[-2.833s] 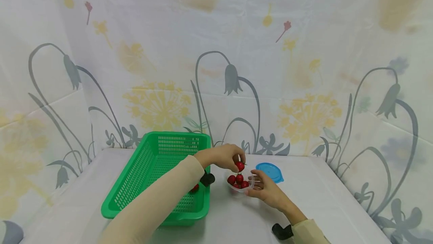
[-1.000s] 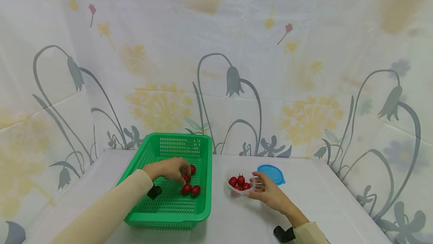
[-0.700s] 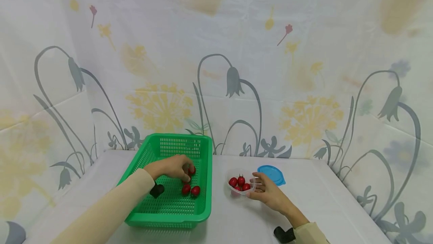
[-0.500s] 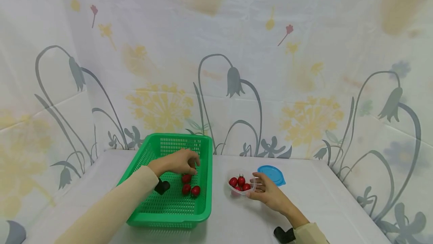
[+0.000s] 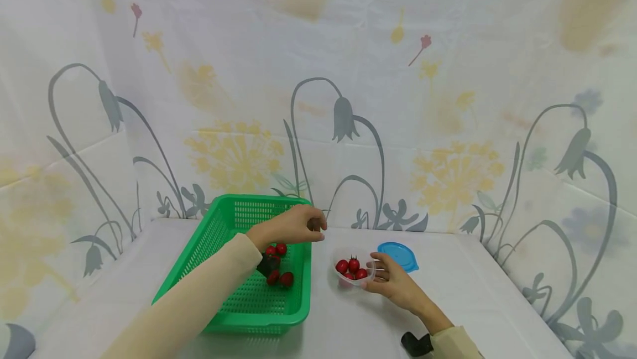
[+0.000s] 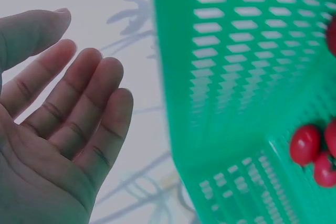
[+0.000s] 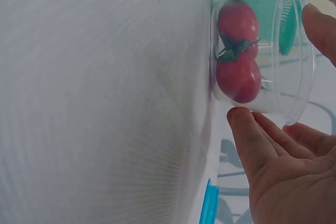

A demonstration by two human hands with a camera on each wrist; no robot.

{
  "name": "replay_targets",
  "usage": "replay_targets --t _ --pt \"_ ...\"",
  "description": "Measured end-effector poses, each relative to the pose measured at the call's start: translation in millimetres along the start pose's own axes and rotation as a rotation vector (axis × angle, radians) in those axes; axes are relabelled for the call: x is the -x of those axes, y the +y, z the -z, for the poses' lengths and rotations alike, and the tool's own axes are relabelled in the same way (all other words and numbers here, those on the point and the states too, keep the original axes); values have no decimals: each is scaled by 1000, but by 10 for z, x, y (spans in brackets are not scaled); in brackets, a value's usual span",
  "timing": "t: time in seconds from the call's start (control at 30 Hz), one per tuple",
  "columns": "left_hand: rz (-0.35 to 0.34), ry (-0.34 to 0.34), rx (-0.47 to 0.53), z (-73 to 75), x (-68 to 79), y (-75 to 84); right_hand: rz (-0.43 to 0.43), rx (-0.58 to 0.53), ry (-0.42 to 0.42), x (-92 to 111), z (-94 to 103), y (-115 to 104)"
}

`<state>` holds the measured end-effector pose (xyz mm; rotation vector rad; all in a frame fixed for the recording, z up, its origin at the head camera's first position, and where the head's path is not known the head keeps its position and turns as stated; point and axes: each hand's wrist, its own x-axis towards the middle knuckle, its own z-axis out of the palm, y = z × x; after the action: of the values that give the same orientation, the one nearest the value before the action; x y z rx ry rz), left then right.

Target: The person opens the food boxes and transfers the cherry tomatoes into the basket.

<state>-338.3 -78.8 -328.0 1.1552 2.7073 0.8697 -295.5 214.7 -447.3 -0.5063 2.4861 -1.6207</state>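
My left hand [image 5: 291, 225] is above the right rim of the green plastic basket [image 5: 297, 315], its fingers loosely bent. In the left wrist view the palm and fingers [image 6: 89, 98] show nothing held, beside the basket's wall. Several red cherry tomatoes [image 5: 286, 279] lie on the basket floor, partly covered by my left wrist. My right hand [image 5: 395, 286] holds a small clear plastic container [image 7: 283, 61] from its right side, thumb at the rim and fingers along the wall. Inside the container are several cherry tomatoes [image 5: 354, 264], some with green stalks.
A round blue lid [image 5: 399, 257] lies on the white table [image 5: 343, 326] behind my right hand. A flowered cloth [image 5: 318, 143] hangs at the back and sides. Each wrist carries a black camera mount [image 5: 416, 343].
My left hand held a cherry tomato over the container, then was among the tomatoes in the basket. Now it has risen, holding nothing, and moved right over the rim. My right hand stayed put.
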Motion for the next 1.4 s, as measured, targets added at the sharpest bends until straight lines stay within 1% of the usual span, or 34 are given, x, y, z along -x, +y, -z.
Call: replay_targets --t 0.1,0.27,0.43,0.57,0.7,0.93,1.03,1.13,1.3,1.4 --pt "-9 -24 0 -50 -90 113 -4 -4 0 3 -4 -9" --pt "2 -80 -11 -181 -248 265 -7 -18 -5 22 -4 -31" --pt "23 -121 -47 -300 -388 354 3 -4 -6 20 7 -35" --pt "65 -175 -67 -387 -467 396 10 -16 -18 17 10 -23" --pt "113 -217 -77 -454 -533 418 14 -26 -26 19 8 -24" --pt "168 -249 -91 -549 -631 436 6 -1 -11 -5 9 4" --pt "194 -268 -92 -589 -659 430 16 10 -10 -13 8 12" --pt "205 -285 -107 -622 -691 421 13 13 -5 -13 8 11" --pt "189 -311 -149 -696 -752 411 0 3 -3 6 11 -19" --pt "183 -328 -147 -753 -783 401 8 -1 -11 17 13 -37"
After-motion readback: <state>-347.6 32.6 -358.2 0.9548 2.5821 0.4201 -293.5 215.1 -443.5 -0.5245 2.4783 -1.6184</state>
